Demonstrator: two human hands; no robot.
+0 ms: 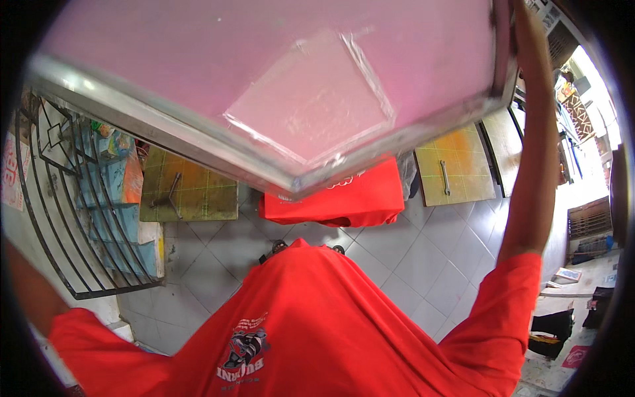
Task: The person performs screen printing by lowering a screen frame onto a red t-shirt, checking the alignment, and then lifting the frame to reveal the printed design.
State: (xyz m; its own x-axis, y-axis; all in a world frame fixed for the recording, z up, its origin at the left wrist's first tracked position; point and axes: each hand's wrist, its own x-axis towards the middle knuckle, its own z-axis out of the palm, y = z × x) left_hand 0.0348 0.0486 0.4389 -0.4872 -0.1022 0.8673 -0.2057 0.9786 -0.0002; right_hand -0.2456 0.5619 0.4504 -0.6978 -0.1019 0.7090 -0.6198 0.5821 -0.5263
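Over red cloth [337, 208], metal-edged screen [331, 99]

Black metal railing [118, 292] as our landmark. Right of it, we note grey floor tiles [423, 268], joints running diagonally, glossy in places. Behind its bars, blue steps [114, 171]; left of it, pale wall [14, 226]. Far right of it, glaring daylight [600, 86].

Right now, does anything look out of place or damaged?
Perhaps one thing: a wrench lies on the orange-stained board right of the red cloth, where a stray tool seems out of place. I see no obvious spill or damage.
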